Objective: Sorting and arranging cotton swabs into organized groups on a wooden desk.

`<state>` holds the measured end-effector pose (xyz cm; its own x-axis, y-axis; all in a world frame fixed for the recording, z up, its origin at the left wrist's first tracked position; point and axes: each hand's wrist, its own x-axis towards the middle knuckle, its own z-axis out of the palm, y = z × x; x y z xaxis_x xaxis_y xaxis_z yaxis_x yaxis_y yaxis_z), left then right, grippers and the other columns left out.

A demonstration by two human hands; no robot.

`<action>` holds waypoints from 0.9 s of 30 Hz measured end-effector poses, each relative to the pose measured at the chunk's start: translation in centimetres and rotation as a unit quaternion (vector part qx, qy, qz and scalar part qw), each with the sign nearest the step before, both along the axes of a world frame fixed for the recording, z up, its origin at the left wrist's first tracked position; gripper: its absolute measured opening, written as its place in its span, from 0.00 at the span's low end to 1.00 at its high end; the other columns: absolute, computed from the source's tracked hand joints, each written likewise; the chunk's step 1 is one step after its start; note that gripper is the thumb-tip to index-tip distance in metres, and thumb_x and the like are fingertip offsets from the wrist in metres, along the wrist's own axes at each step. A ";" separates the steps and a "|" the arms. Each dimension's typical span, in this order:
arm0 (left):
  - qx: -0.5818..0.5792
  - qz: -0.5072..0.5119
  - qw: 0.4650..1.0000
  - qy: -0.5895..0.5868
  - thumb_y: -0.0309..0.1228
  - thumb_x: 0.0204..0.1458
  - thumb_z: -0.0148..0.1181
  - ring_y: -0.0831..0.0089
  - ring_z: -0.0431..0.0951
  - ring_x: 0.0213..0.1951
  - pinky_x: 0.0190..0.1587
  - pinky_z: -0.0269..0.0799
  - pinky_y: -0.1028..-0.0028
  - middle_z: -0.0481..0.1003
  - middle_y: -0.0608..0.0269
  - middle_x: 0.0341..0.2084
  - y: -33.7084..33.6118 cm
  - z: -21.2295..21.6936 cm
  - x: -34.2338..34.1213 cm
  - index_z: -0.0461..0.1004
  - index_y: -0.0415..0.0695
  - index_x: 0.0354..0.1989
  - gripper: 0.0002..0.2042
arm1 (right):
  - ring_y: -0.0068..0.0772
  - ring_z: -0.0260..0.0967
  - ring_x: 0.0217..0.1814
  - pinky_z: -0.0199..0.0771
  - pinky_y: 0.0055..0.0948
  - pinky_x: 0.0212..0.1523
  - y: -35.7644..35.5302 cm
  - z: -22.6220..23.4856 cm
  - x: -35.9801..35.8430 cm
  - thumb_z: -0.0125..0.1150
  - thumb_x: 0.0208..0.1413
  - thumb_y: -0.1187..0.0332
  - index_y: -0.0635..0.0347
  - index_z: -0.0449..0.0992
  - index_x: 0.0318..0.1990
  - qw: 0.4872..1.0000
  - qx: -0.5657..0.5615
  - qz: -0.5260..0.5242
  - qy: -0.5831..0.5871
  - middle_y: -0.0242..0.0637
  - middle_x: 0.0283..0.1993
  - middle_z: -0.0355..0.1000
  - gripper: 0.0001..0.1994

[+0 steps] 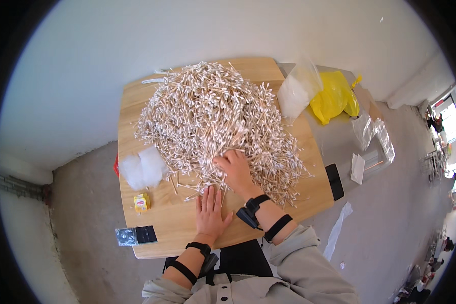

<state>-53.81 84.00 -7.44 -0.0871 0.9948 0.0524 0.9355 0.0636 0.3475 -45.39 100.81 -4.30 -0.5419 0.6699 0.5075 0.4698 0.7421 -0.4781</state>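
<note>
On the wooden table [157, 230], starting at the near left, one small foil-and-black packet [136, 235] lies by the edge, out of the working area. Just beyond it sits one little yellow box [142, 202], and farther back one clump of white cotton wadding [142, 168], parked clear of the pile. Now the left hand [209, 212]: it lies flat on the bare wood, fingers together and stretched, gripping nothing, seemingly to steady things at the pile's near edge. The right hand [234, 171] rests palm down on the heap of cotton swabs [215, 119], fingers spread over the sticks, clamped on none that can be seen. That heap covers the middle and far part of the table, hundreds of swabs, too many to count. To the right, one clear plastic bag [299, 88], then one yellow bag [334, 96], lie off the table.
</note>
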 end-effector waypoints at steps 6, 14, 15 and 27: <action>0.003 -0.001 1.000 -0.008 0.50 0.48 0.56 0.55 0.44 0.70 0.69 0.35 0.52 0.49 0.48 0.68 0.0 0.1 -0.4 0.55 0.41 0.66 0.39 | 0.44 0.65 0.49 0.68 0.39 0.47 1.3 3.6 0.2 0.63 0.41 0.75 0.54 0.75 0.42 0.980 -0.129 0.149 -0.032 0.37 0.42 0.65 0.17; -0.005 -0.001 1.000 -0.011 0.52 0.48 0.56 0.56 0.46 0.70 0.69 0.38 0.51 0.50 0.50 0.68 0.1 -0.1 -0.2 0.56 0.43 0.66 0.39 | 0.48 0.59 0.53 0.64 0.44 0.53 8.2 7.7 -3.6 0.73 0.40 0.59 0.61 0.71 0.50 0.995 0.027 -0.089 0.037 0.46 0.51 0.58 0.28; -0.004 -0.001 1.000 -0.014 0.52 0.47 0.56 0.56 0.46 0.70 0.69 0.38 0.51 0.50 0.51 0.68 0.0 -0.2 -0.3 0.56 0.43 0.66 0.39 | 0.54 0.54 0.57 0.59 0.50 0.56 8.8 7.5 -4.4 0.73 0.40 0.55 0.64 0.69 0.50 0.994 -0.018 -0.111 0.004 0.50 0.51 0.56 0.32; -0.008 0.003 1.000 -0.027 0.51 0.48 0.57 0.55 0.47 0.70 0.68 0.39 0.51 0.51 0.49 0.67 -0.2 -0.1 -1.0 0.57 0.43 0.65 0.38 | 0.58 0.58 0.63 0.66 0.44 0.58 18.4 7.1 -5.9 0.66 0.40 0.47 0.72 0.63 0.60 0.969 -0.194 -0.121 -0.098 0.61 0.61 0.53 0.44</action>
<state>-54.83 83.83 -7.54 -0.0953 0.9949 0.0322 0.9147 0.0748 0.3972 -51.31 119.22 2.79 -0.4057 0.9090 0.0955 0.7173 0.3814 -0.5832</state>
